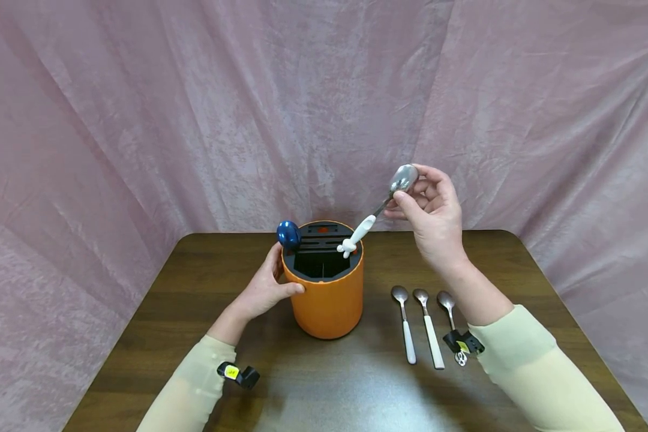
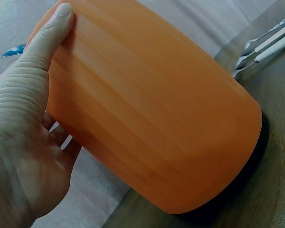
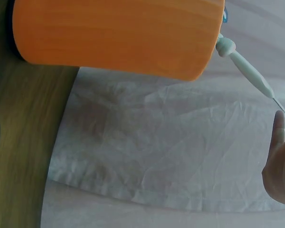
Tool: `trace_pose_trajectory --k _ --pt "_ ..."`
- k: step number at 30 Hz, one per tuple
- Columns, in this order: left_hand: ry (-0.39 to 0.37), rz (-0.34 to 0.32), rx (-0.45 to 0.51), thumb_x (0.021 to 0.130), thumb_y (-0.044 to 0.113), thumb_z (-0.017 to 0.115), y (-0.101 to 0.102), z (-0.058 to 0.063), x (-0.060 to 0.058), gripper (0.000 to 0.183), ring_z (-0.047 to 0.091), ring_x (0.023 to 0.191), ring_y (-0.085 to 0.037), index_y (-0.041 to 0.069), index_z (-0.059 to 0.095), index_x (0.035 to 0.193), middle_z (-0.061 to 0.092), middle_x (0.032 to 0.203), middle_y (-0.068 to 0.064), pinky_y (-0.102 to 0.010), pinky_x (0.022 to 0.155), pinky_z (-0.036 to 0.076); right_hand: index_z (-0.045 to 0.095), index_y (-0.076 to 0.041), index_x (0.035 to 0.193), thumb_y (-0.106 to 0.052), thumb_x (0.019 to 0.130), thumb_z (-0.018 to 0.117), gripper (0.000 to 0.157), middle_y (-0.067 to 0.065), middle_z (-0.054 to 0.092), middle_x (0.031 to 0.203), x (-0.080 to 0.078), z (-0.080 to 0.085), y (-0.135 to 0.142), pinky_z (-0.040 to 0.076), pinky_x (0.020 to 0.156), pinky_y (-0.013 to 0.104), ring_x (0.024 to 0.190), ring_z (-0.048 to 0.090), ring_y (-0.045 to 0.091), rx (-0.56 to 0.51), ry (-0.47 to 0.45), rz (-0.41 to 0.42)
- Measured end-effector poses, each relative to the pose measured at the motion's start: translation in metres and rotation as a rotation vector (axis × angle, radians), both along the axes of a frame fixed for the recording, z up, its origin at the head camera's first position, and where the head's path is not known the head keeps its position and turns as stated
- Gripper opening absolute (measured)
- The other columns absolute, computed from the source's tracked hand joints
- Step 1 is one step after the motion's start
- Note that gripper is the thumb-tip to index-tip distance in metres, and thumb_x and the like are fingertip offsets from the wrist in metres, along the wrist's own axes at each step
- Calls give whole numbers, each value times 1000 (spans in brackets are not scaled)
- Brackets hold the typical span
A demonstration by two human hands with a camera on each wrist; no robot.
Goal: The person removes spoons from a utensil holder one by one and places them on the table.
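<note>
An orange utensil holder (image 1: 326,306) with a black slotted top stands upright on the table. My left hand (image 1: 261,288) grips its left side, thumb at the front and fingers round the back; the left wrist view shows this thumb (image 2: 52,35) flat along the orange wall. My right hand (image 1: 436,219) pinches a metal spoon (image 1: 364,228) by the neck and bowl. This spoon slants down to the left, its white figure-shaped handle end over the holder's opening. A blue spoon (image 1: 288,234) leans out of the holder's left side, bowl up; its handle is hidden.
Three spoons lie in a row right of the holder: a white-handled spoon (image 1: 407,336), another white-handled spoon (image 1: 432,339) and a metal spoon (image 1: 447,303) partly covered by the right wrist camera (image 1: 463,342). A pink curtain (image 1: 324,120) hangs behind the wooden table (image 1: 194,270).
</note>
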State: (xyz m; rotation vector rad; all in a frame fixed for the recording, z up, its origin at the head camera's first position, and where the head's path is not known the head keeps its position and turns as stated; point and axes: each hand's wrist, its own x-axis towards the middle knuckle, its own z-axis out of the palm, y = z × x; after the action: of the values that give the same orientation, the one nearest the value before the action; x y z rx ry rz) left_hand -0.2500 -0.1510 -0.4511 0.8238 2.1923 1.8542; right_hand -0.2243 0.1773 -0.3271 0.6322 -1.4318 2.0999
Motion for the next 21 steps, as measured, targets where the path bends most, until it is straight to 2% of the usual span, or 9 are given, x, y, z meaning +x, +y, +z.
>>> trace_pose_trajectory --k 6,12,21 --pt "-3 4 -9 82 50 84 0 0 0 103 30 148 -29 22 21 160 34 159 -5 -62 119 19 53 0 133 19 90 65 49 14 62 100 2 4 9 62 72 41 80 71 26 -43 27 -22" --pt "-4 4 -8 83 49 84 1 0 -1 102 31 148 -29 23 21 160 35 159 -5 -62 119 19 54 0 135 19 90 64 49 13 63 100 0 4 23 62 70 39 80 71 25 -38 47 -71" --pt "-4 0 -3 83 51 83 0 1 0 102 31 147 -31 24 21 160 35 158 -6 -65 117 22 57 0 134 17 89 67 49 14 59 95 3 -2 42 62 72 36 79 70 22 -27 -20 -126"
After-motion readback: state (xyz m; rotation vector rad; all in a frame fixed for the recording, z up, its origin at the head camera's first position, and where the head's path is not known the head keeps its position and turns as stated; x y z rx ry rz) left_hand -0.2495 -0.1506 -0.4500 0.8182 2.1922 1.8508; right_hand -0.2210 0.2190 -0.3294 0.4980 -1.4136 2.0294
